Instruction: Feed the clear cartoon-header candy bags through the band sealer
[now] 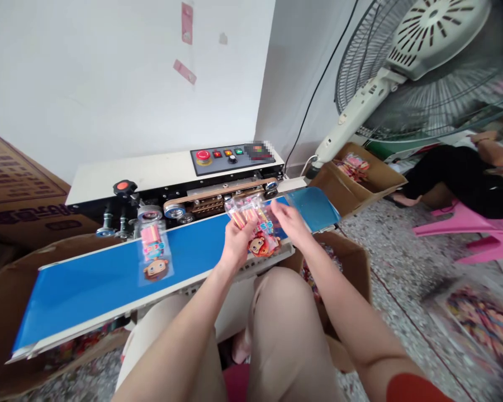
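Observation:
My left hand (237, 243) is closed around a small stack of clear printed plastic packets (264, 243), holding them over the blue conveyor belt (197, 240). They show a cartoon face and pink and yellow stick-like contents. At the stack's right edge is my right hand (291, 220), its fingers together against the plastic; the fingertips are partly hidden. Farther left, a single similar packet (154, 257) lies on the belt, its upper end by the rollers of the bag sealing machine (171, 173).
A control panel (230, 156) with a red stop button tops the machine. Cardboard boxes (356, 195) with packets stand right and below. A large fan (427, 61) looms at upper right. Another person's dark-clothed leg (448, 173) is near a pink stool (482, 229).

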`<act>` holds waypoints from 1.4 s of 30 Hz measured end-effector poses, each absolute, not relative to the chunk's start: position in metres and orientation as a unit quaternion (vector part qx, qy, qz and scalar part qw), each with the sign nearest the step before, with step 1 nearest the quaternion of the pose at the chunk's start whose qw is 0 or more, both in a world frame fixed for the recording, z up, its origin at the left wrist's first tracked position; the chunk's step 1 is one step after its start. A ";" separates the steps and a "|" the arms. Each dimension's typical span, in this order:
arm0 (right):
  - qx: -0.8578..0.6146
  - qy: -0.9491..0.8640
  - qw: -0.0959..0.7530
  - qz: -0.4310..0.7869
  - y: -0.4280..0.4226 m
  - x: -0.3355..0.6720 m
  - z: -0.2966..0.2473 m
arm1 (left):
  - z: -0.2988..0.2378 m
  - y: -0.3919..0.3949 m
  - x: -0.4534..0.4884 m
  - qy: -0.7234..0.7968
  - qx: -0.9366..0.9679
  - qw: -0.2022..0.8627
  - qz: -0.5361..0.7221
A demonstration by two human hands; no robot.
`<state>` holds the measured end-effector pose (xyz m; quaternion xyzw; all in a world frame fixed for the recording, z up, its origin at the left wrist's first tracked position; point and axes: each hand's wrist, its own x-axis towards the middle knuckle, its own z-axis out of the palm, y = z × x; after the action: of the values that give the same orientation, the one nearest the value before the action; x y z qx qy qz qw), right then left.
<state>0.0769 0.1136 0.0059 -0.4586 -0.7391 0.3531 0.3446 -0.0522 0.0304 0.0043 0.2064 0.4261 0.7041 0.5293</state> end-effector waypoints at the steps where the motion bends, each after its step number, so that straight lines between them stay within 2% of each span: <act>1: -0.433 -0.732 0.342 0.400 0.103 0.075 0.007 | 0.004 0.030 -0.052 0.428 0.209 0.529 0.703; 7: -0.453 -0.591 0.426 0.514 0.096 0.083 -0.004 | 0.004 0.031 -0.050 0.430 0.197 0.543 0.694; 9: -0.496 -0.550 0.458 0.492 0.115 0.095 -0.010 | 0.006 0.031 -0.051 0.438 0.180 0.535 0.700; 11: -0.552 -0.555 0.468 0.411 0.142 0.109 -0.015 | 0.006 0.031 -0.053 0.457 0.169 0.528 0.696; 14: -0.611 -0.640 0.375 0.277 0.181 0.119 -0.017 | 0.006 0.030 -0.056 0.477 0.185 0.522 0.682; 17: -0.618 -0.712 0.266 0.202 0.196 0.111 -0.012 | 0.004 0.031 -0.057 0.477 0.204 0.505 0.690; 20: -0.614 -0.718 0.284 0.164 0.178 0.095 -0.005 | 0.002 0.034 -0.057 0.475 0.206 0.485 0.705; 21: -0.601 -0.715 0.310 0.181 0.166 0.090 -0.004 | 0.001 0.035 -0.057 0.474 0.204 0.482 0.708; 23: -0.540 -0.707 0.348 0.296 0.139 0.084 -0.002 | 0.001 0.036 -0.057 0.473 0.203 0.482 0.709; 26: -0.426 -0.668 0.319 0.520 0.102 0.080 -0.001 | 0.002 0.035 -0.055 0.479 0.205 0.477 0.708; 28: -0.395 -0.642 0.296 0.587 0.086 0.080 0.000 | 0.002 0.034 -0.055 0.485 0.210 0.471 0.706; 32: -0.374 -0.637 0.303 0.603 0.082 0.088 -0.002 | 0.003 0.033 -0.055 0.489 0.220 0.476 0.697; 38: -0.533 -0.522 0.438 0.502 0.139 0.113 -0.020 | 0.007 0.032 -0.058 0.509 0.202 0.478 0.686; 42: -0.563 -0.554 0.335 0.514 0.184 0.114 -0.026 | 0.011 0.031 -0.056 0.485 0.188 0.488 0.701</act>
<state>0.1144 0.1838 -0.0255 -0.5633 -0.5537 0.5139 0.3348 -0.0563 0.0307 0.0114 0.1878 0.4850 0.7009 0.4881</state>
